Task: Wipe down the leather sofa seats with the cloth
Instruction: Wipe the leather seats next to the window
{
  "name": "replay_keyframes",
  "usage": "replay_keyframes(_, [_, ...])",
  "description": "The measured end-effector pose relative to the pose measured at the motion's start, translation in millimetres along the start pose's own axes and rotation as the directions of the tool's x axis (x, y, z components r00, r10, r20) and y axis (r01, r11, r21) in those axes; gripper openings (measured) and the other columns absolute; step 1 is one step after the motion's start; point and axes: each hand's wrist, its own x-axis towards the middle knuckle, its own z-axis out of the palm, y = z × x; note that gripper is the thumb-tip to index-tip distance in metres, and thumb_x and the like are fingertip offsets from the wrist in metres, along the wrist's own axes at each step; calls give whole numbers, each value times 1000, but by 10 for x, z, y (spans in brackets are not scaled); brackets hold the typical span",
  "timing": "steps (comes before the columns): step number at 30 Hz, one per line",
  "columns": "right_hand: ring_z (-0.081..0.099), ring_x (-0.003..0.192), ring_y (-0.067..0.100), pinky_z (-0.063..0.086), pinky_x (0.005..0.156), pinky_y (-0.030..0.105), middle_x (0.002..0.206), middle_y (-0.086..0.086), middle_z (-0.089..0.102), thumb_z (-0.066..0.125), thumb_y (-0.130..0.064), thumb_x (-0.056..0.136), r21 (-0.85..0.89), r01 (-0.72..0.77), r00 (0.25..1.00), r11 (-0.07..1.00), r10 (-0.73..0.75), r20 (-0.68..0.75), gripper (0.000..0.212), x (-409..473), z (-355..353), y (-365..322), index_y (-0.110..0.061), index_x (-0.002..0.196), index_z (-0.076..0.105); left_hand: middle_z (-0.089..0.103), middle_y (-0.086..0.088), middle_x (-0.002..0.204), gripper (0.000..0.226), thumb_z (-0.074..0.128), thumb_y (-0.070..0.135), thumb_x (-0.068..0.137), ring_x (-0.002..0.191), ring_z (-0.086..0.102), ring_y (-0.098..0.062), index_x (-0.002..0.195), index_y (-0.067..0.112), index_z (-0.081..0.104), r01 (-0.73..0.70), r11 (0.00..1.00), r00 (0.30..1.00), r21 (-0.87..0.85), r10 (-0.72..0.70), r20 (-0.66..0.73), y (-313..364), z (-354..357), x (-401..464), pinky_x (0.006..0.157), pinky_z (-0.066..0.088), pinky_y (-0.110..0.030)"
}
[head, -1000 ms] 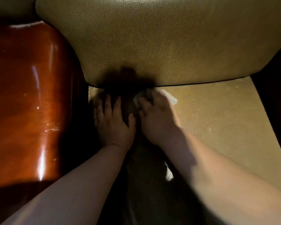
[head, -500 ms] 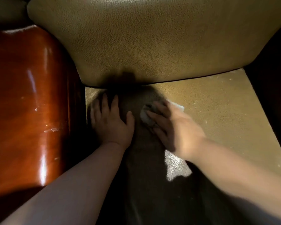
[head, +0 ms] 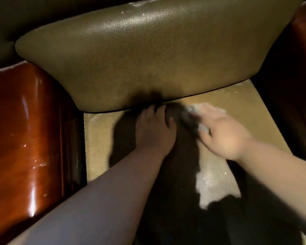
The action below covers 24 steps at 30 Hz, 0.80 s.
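Leather, olive and pebbled, makes up the seat (head: 102, 142) under both my hands, and it looks slick where the light catches it. My right hand (head: 223, 133) is the working grip: the fingers lie over a bunched pale cloth (head: 198, 112) and press it onto the seat just below the back cushion (head: 148, 59), though blur keeps me from telling whether they curl round the wad or lie flat on it. The cloth reads as soft, light and limp, so I judge it best gathered in the palm, with no loose tail to drag. To the left of that grip, my left hand (head: 155, 131) rests spread and flat on the seat, bracing me. Further left stands the glossy wooden armrest (head: 25, 129).
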Motion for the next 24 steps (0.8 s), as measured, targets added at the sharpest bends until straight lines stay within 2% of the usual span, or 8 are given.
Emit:
replay_keyframes(2, [26, 154, 32, 17, 128, 38, 164, 17, 36, 37, -34, 108, 14, -443, 889, 896, 441, -121, 56, 85, -64, 555, -10, 158, 40, 37, -12, 161, 61, 40, 52, 102, 150, 31, -30, 157, 26, 42, 6, 999, 998, 52, -3, -61, 80, 155, 22, 128, 18, -44])
replay_keyframes(4, [20, 155, 36, 13, 128, 43, 168, 22, 24, 27, -37, 109, -51, -655, 753, 754, 647, -121, 62, 212, -89, 758, -4, 162, 28, 40, -13, 160, 64, 38, 54, 99, 149, 33, -30, 156, 26, 45, 19, 998, 992, 52, -12, -126, 44, 270, 0, 128, 18, -44])
replay_keyframes(6, [23, 153, 37, 15, 127, 41, 167, 21, 25, 28, -39, 107, -52, -573, 818, 818, 567, -98, 62, 272, 20, 492, -8, 161, 30, 41, -13, 160, 68, 37, 55, 96, 150, 33, -30, 156, 24, 47, 10, 999, 989, 39, -4, -145, 3, 306, -9, 127, 17, -44])
replay_keyframes(10, [32, 152, 30, 18, 128, 36, 163, 10, 40, 48, -36, 105, -3, -112, 994, 994, 112, 14, 54, 117, 19, 211, -17, 155, 47, 40, -17, 160, 68, 42, 51, 97, 150, 32, -34, 156, 19, 47, -2, 1000, 992, 4, 3, -123, 52, 267, -15, 127, 24, -49])
replay_keyframes(12, [37, 148, 30, 29, 125, 42, 158, 11, 45, 46, -36, 104, 50, -230, 972, 972, 232, -30, 51, 149, -140, 594, -17, 152, 49, 41, -16, 159, 66, 46, 48, 96, 149, 33, -34, 155, 18, 49, 5, 999, 990, -39, -10, -141, 80, 249, -24, 123, 31, -52])
replay_keyframes(15, [23, 154, 33, 20, 127, 41, 168, 18, 23, 37, -37, 109, 7, -591, 804, 807, 590, -82, 61, 295, -220, 1015, -6, 161, 29, 45, -18, 155, 66, 44, 48, 94, 142, 38, -37, 151, 14, 54, -6, 999, 979, -34, 0, -203, 74, 314, -1, 119, 34, -54])
replay_keyframes(21, [44, 128, 32, 43, 106, 47, 129, 7, 49, 51, -36, 97, 24, -276, 953, 961, 277, -126, 35, 218, -92, 672, -23, 129, 53, 49, -22, 151, 66, 45, 47, 93, 134, 44, -43, 148, 11, 57, -45, 999, 966, -1, 44, -254, 45, 350, 14, 116, 36, -56])
replay_keyframes(24, [35, 145, 37, 30, 120, 46, 156, 19, 38, 35, -38, 107, -102, -481, 877, 871, 478, -52, 55, 379, -179, 1102, -4, 151, 40, 49, -21, 151, 67, 45, 46, 93, 136, 44, -43, 148, 10, 57, -51, 999, 959, -7, 47, -278, 29, 392, 27, 116, 37, -58])
